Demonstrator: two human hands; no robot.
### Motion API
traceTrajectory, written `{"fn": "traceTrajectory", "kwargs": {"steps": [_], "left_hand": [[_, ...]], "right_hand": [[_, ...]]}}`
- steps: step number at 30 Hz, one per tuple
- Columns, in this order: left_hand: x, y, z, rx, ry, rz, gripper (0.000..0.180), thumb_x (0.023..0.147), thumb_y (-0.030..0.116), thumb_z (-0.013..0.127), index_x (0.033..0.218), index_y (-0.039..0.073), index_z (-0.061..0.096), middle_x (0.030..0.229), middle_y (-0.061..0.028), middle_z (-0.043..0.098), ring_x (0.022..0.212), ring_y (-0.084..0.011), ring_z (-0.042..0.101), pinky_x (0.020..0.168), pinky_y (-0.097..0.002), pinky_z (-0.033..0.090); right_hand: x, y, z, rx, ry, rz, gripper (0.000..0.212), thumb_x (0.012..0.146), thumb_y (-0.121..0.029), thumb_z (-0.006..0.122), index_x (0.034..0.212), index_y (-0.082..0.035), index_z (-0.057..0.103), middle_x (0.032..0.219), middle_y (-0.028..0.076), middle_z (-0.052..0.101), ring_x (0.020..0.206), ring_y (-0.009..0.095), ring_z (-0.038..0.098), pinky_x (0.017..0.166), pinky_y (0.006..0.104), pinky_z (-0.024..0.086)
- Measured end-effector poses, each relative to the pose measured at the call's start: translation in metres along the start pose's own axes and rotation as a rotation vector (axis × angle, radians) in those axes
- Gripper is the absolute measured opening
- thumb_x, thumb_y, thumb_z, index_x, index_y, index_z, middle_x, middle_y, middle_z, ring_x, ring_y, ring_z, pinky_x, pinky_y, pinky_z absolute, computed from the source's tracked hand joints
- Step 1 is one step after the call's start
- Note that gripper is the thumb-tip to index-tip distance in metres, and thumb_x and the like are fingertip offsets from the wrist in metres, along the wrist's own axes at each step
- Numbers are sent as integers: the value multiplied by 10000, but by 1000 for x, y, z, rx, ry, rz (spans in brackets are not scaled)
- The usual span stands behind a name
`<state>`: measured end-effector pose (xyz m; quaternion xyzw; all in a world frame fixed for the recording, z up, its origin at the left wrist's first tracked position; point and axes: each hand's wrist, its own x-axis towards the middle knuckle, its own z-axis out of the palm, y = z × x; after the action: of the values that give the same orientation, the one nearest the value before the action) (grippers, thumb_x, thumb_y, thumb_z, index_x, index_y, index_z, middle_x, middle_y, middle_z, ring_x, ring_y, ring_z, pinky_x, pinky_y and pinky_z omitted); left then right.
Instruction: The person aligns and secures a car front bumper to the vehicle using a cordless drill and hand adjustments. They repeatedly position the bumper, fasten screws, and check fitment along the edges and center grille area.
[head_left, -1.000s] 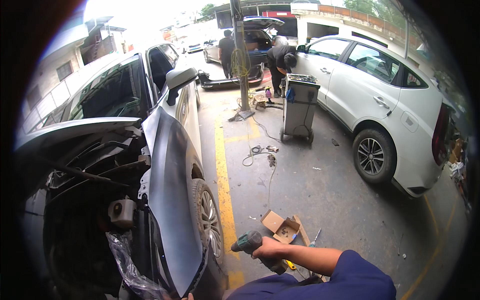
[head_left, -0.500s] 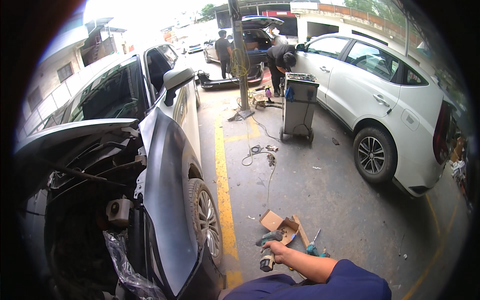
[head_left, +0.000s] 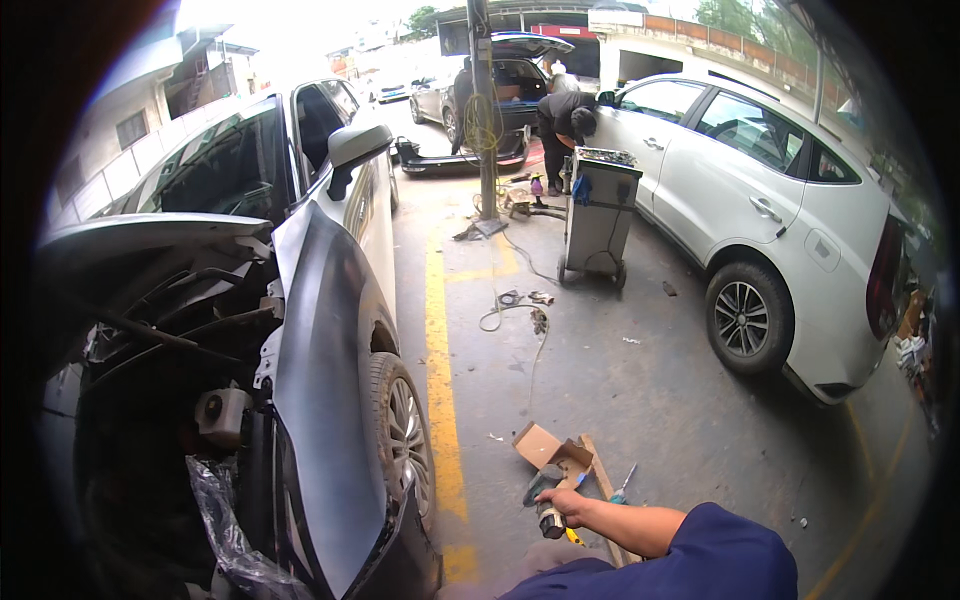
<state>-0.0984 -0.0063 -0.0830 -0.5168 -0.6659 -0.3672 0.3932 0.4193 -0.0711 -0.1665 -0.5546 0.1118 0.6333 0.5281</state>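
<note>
My right hand (head_left: 565,503) is closed around the handle of a teal and black cordless drill (head_left: 543,481), with its battery end toward me. Just beyond it an open cardboard box (head_left: 552,450) lies on the floor, some small items inside that are too small to name. Beside the box is a wooden strip (head_left: 598,468), and a screwdriver (head_left: 625,484) with a teal handle lies to its right. Something yellow (head_left: 573,537) shows partly below my wrist. My left hand is out of sight.
At left stands a car with its hood raised, its dark front fender (head_left: 335,400) and wheel (head_left: 402,430) close by. A grey tool cart (head_left: 600,215) stands ahead near a pole (head_left: 484,120). A white car (head_left: 740,190) is on the right; a person (head_left: 562,125) bends beside it. A cable (head_left: 515,312) crosses the floor.
My right hand with the drill has shifted slightly right. The view has moved a little, and the far standing person is now mostly behind the pole.
</note>
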Motion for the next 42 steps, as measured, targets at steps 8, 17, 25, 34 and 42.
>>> {"fn": "traceTrajectory", "kwargs": {"steps": [8, 17, 25, 34, 42], "left_hand": [[-25, -21, 16, -133, 22, 10, 606, 1024, 529, 518, 1171, -58, 543, 1158, -264, 519, 1054, -428, 521, 942, -531, 438], [-28, -70, 45, 109, -159, 181, 520, 1031, 421, 552, 1222, -61, 516, 1142, -211, 569, 991, -345, 560, 899, -464, 471], [-32, -129, 40, -62, -45, 239, 576, 1007, 424, 597, 1319, -42, 467, 1168, -210, 600, 1015, -310, 583, 906, -433, 493], [-44, -63, 39, -325, -126, -45, 626, 1040, 480, 536, 1324, -58, 388, 1255, -225, 481, 1161, -339, 502, 1088, -466, 375], [-46, -57, 22, -341, -184, -32, 773, 968, 591, 613, 1335, -52, 388, 1345, -227, 361, 1278, -349, 376, 1124, -480, 316]], "right_hand": [[163, 53, -72, -1170, -51, -5, 368, 873, -358, 723, 1151, -118, 745, 1167, 180, 672, 1053, 335, 667, 871, 465, 548], [354, 186, -125, -1735, 232, 7, 515, 890, -98, 580, 1401, -127, 526, 1388, 222, 541, 1199, 387, 621, 985, 466, 542], [393, 252, -200, -1958, 290, -369, 273, 957, -109, 533, 1190, -131, 673, 1232, 173, 643, 1162, 347, 639, 962, 466, 537], [217, 132, 51, -770, -88, -440, 515, 920, -290, 725, 1288, 58, 639, 1258, 203, 685, 1189, 265, 641, 1037, 369, 488], [120, 103, 217, -183, -671, -665, 1097, 632, -549, 943, 1433, 18, 452, 1328, 107, 585, 1251, 218, 553, 1055, 379, 451]]}}
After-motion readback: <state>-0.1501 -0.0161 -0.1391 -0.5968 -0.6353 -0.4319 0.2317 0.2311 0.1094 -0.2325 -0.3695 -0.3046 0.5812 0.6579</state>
